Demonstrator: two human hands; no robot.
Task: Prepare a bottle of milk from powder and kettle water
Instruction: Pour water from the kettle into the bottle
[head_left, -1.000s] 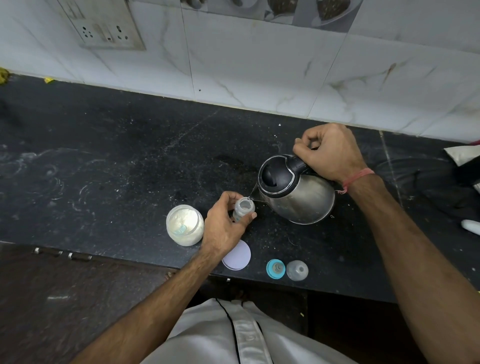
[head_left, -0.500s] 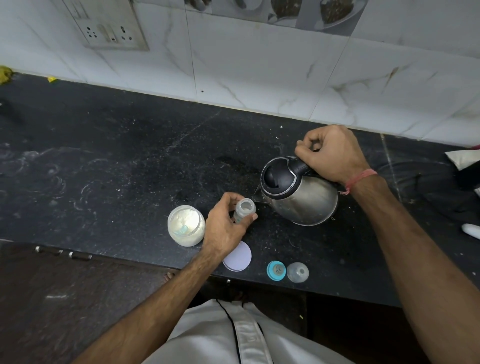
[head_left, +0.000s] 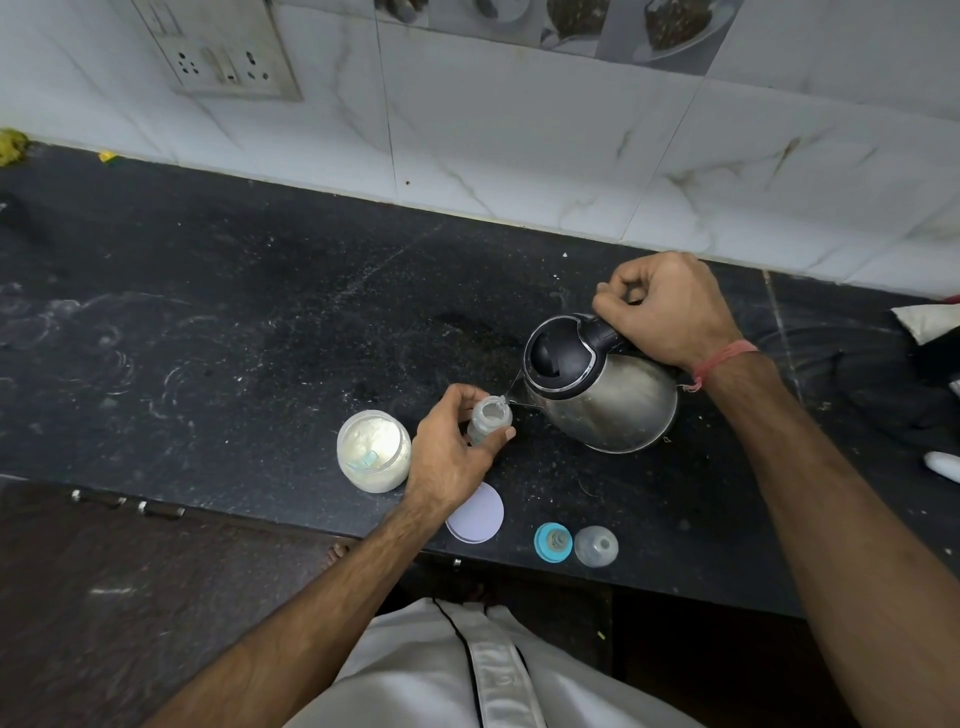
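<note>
My left hand (head_left: 451, 451) grips a small clear baby bottle (head_left: 489, 418) standing upright on the black counter (head_left: 260, 338). My right hand (head_left: 667, 306) holds the black handle of a steel kettle (head_left: 602, 392), tilted to the left with its spout at the bottle's open mouth. A thin stream of water runs from spout to bottle. An open jar of white milk powder (head_left: 373, 451) with a pale blue scoop inside stands just left of my left hand.
A round white jar lid (head_left: 478, 514) lies near the counter's front edge. A teal bottle ring with teat (head_left: 552, 542) and a clear cap (head_left: 596, 545) sit right of it. Dark cloth (head_left: 893, 384) and a white object (head_left: 943, 465) lie at far right. A wall socket (head_left: 218, 57) is above left.
Both hands keep their grips. The kettle has tipped slightly further toward the bottle and the spout sits at its mouth. The camera view has shifted a little.
</note>
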